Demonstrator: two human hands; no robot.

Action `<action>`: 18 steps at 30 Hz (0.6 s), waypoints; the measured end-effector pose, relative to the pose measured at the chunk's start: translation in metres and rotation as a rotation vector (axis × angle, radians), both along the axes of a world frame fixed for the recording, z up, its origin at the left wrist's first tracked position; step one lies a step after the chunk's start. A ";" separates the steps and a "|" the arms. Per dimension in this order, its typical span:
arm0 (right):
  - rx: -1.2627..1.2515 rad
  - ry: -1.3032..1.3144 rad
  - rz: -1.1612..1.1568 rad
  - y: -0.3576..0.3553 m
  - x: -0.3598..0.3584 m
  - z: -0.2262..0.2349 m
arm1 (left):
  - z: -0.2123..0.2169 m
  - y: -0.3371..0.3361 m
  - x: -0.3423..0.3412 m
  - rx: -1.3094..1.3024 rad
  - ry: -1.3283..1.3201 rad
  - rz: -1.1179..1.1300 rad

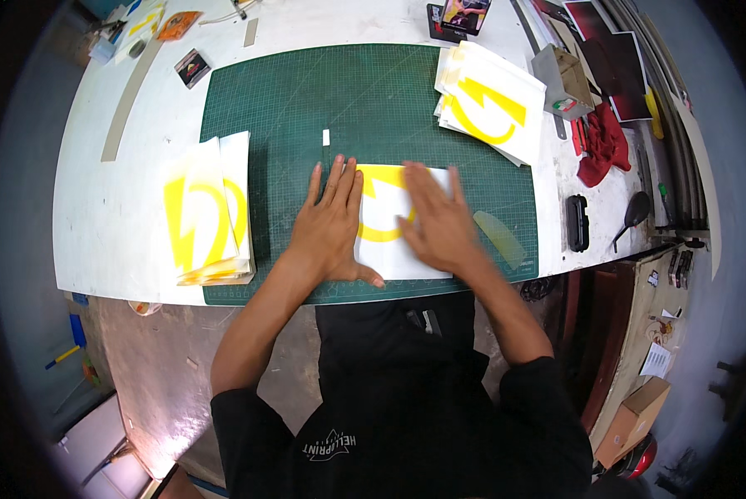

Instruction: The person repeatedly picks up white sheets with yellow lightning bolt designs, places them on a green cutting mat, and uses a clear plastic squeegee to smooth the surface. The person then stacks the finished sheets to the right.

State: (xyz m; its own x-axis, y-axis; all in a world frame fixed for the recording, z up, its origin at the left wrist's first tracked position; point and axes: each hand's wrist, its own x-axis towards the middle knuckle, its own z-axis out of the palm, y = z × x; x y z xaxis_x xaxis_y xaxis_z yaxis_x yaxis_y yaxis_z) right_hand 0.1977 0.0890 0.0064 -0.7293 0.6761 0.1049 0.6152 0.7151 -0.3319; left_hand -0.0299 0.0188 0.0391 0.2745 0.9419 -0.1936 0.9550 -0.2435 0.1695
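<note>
A white sheet with a yellow printed shape [398, 264] lies flat on the green cutting mat [306, 91] in front of me. My left hand [329, 233] rests flat along the sheet's left edge, fingers pointing away and thumb stretched over its near left corner. Across the right part of the sheet lies my right hand [438, 218], blurred by motion, with its fingers and thumb apart and nothing held. Part of the print is hidden under it. Beside the right hand on the mat is a pale translucent strip with rounded ends [500, 239].
Similar yellow-printed sheets form a stack [210, 208] at the left and another stack [493, 100] at the far right. A grey metal box [562, 79], red cloth [603, 145] and black case [577, 223] stand along the right. A small dark box [192, 68] sits far left.
</note>
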 end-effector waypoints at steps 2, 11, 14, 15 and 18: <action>-0.029 -0.058 -0.124 0.003 0.035 0.008 | 0.004 -0.002 0.000 -0.011 0.049 -0.010; -0.100 -0.095 0.046 -0.122 0.009 -0.003 | -0.011 -0.002 -0.003 0.063 0.088 -0.044; -0.004 -0.230 -0.088 -0.122 0.064 -0.002 | -0.004 -0.006 -0.002 0.000 0.093 -0.021; -0.010 -0.226 -0.106 -0.121 0.076 0.001 | -0.001 -0.003 0.000 -0.023 0.111 -0.014; -0.020 -0.115 -0.125 -0.116 0.082 0.012 | 0.002 -0.003 0.000 -0.054 0.140 0.034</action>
